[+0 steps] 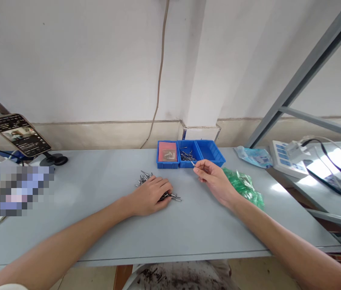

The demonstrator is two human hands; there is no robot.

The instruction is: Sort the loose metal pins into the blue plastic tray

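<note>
My left hand (151,195) rests on the table, its fingers curled over a bunch of small metal pins (175,197). Some of them poke out between thumb and forefinger. Behind that hand lies a loose heap of similar pins (144,177), partly covered by it. My right hand (209,175) is raised in front of the blue trays, thumb and fingertips pinching one thin metal pin (192,163) that points up and left. Just beyond it, a blue tray (185,164) holds more pins in its middle compartment. A crumpled green plastic bag (246,187) lies beside my right wrist.
Left of the pins' tray, a blue bin (167,165) holds a reddish card with small parts in a clear bag. A phone on a stand (19,135) is at the left. Far right are a blue-white packet (253,156), a power strip (285,159) and cables.
</note>
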